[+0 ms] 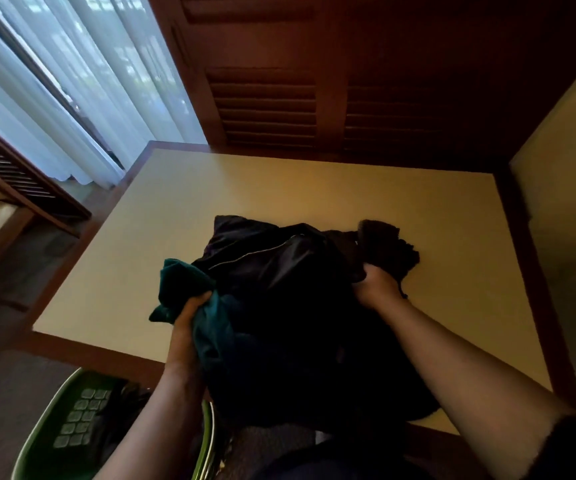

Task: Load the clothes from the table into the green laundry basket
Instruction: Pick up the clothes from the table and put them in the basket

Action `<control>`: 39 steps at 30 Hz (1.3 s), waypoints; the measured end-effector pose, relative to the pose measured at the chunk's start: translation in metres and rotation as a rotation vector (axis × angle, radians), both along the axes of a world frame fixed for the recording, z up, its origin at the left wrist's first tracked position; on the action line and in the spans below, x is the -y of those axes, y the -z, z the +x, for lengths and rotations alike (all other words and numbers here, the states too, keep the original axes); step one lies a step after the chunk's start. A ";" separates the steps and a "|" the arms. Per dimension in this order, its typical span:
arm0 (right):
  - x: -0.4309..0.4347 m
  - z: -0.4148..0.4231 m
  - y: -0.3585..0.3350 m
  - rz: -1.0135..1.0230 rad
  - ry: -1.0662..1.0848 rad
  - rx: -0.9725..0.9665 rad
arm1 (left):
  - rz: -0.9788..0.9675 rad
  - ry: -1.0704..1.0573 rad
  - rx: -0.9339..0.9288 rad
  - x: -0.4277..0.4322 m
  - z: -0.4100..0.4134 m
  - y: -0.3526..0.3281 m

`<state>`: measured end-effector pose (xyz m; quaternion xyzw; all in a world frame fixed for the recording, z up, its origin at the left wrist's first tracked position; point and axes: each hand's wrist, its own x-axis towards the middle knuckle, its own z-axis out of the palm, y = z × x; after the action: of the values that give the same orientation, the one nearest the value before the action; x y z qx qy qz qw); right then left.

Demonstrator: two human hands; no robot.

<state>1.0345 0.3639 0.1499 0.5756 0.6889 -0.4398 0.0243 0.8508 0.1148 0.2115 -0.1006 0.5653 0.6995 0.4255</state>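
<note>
Evidently, the soft, floppy clothes (279, 271) are gripped by the left hand (186, 320) at nine o'clock and the right hand (379, 285) at two o'clock, and are best scooped from underneath.

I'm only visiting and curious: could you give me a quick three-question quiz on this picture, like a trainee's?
1. True or false: the left hand and the right hand both grip the heap of dark clothes.
2. Which hand holds the teal cloth garment? A left, B right, C neither.
3. Fill in: the green plastic laundry basket stands on the ___, beside the beige wood-rimmed table.
Key: 1 true; 2 A; 3 floor.
</note>
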 end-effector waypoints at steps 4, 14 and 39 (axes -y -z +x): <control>0.025 -0.032 -0.011 0.108 -0.105 0.182 | -0.040 -0.115 -0.056 0.042 -0.010 -0.009; 0.165 -0.122 -0.083 -0.337 0.242 -0.775 | -0.013 -0.548 -0.056 0.202 -0.057 0.002; 0.433 -0.199 -0.078 -0.544 -0.216 -0.545 | -0.133 -0.841 0.305 0.449 -0.038 0.099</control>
<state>0.8360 -0.0690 0.2276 0.3348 0.5851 -0.7376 0.0380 0.8128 -0.3340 0.1122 -0.4504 0.4501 0.7508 0.1753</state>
